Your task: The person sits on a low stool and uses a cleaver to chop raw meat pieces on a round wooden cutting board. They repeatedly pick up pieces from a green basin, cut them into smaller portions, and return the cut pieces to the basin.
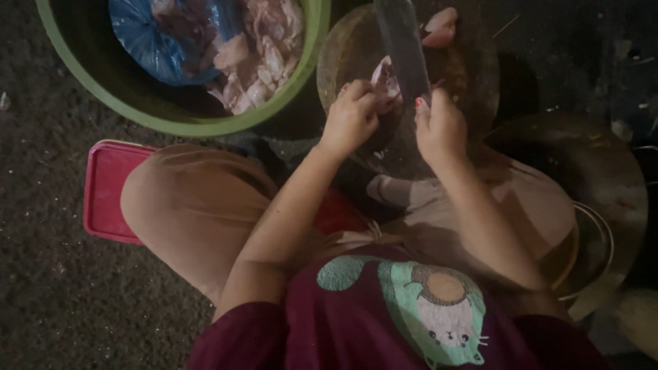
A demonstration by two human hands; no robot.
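My left hand (351,116) grips a piece of raw meat (385,81) on a round wooden chopping block (343,51). My right hand (439,125) is closed around the handle of a large cleaver (404,48), whose broad blade points away from me over the block, right beside the meat. Another pale meat piece (441,26) lies at the far side of the block. I sit low, knees apart, with the block between them.
A green basin (171,120) at upper left holds raw meat pieces (260,62) and a blue plastic bag (154,41). A red plastic stool (106,188) is under my left leg. A round metal pan (603,205) sits at right. The ground is dark and rough.
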